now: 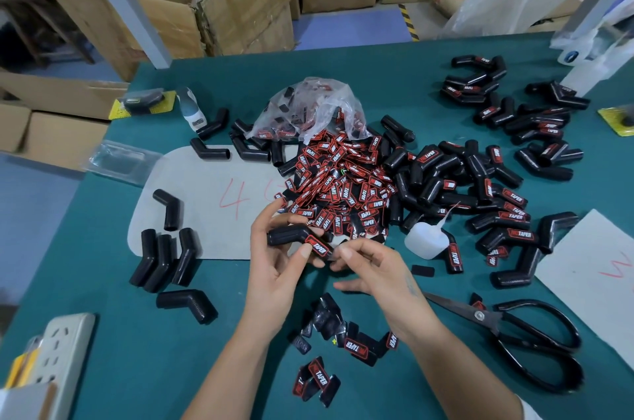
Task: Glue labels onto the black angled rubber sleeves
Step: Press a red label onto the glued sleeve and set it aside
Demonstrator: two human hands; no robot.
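Observation:
My left hand [274, 261] grips a black angled rubber sleeve [286, 236] over the middle of the green table, thumb beside the red and black label [317, 245] on it. My right hand [370, 265] pinches the sleeve's right end at the label with fingertips. A big heap of loose labels [338, 186] lies just behind the hands. Bare sleeves [164, 258] lie at the left, labelled sleeves [497, 213] are piled at the right. A small white glue bottle [427, 239] lies right of my hands.
Black scissors [521, 333] lie at the front right. Peeled label backings and a few labels [343, 340] lie between my forearms. A clear plastic bag [308, 107] sits behind the heap. A power strip [58, 347] is at the front left. Cardboard boxes [219, 7] stand beyond the table.

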